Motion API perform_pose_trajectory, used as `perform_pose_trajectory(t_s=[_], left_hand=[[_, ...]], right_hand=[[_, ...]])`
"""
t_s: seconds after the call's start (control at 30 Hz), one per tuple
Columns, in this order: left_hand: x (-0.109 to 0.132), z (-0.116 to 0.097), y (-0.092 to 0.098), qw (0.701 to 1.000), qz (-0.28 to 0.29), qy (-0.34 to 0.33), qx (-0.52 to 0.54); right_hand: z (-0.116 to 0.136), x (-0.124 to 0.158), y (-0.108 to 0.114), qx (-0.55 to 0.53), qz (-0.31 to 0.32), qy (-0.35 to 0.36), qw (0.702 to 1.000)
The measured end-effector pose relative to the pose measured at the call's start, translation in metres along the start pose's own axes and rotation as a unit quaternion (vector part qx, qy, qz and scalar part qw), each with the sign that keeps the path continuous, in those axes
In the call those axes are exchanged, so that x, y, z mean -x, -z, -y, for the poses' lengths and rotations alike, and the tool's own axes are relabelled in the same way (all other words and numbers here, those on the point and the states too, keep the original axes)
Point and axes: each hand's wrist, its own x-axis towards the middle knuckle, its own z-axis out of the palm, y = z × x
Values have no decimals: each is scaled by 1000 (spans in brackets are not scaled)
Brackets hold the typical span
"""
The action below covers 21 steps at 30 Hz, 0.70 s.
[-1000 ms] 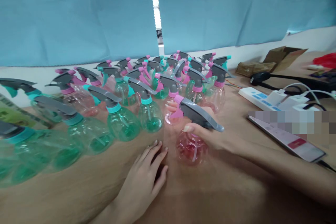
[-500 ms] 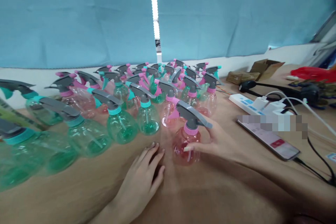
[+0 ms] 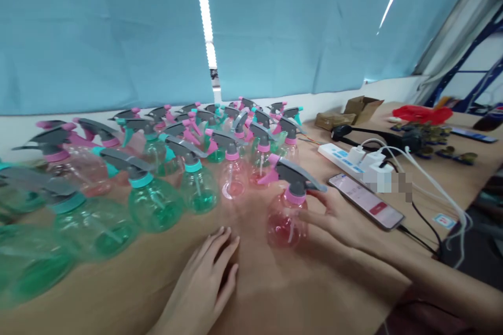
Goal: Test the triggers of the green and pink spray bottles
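My right hand [image 3: 328, 214] is wrapped round the body of a pink spray bottle [image 3: 286, 227] with a grey and pink trigger head. The bottle is upright, its nozzle pointing left; whether its base touches the table is unclear. On the tabletop, left of that bottle, my left hand [image 3: 212, 267] lies palm down with fingers stretched and holds nothing. Just beyond it are a green spray bottle [image 3: 199, 188] and another pink spray bottle [image 3: 233, 175]. A larger green spray bottle [image 3: 155, 201] stands further left.
Several more pink and green bottles crowd the table's back and left. To the right lie a phone [image 3: 365, 201], a white power strip [image 3: 340, 159] with cables, and a black headset [image 3: 373, 136]. An open cardboard box [image 3: 363, 110] and red plastic [image 3: 422, 113] are behind.
The view has swung right. My right hand has drawn the pink spray bottle away from the other bottles, towards the phone. My left hand stays flat on the table.
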Motion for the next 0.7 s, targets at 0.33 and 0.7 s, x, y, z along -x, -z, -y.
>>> perform_pose_trajectory(t_s=[0.33, 0.7], left_hand=[[-78, -40, -42, 995, 11, -81, 52], [-143, -67, -71, 989, 72, -90, 90]], right_hand=[[-72, -22, 94, 20, -157, -74, 985], [-127, -94, 98, 61, -149, -60, 985]])
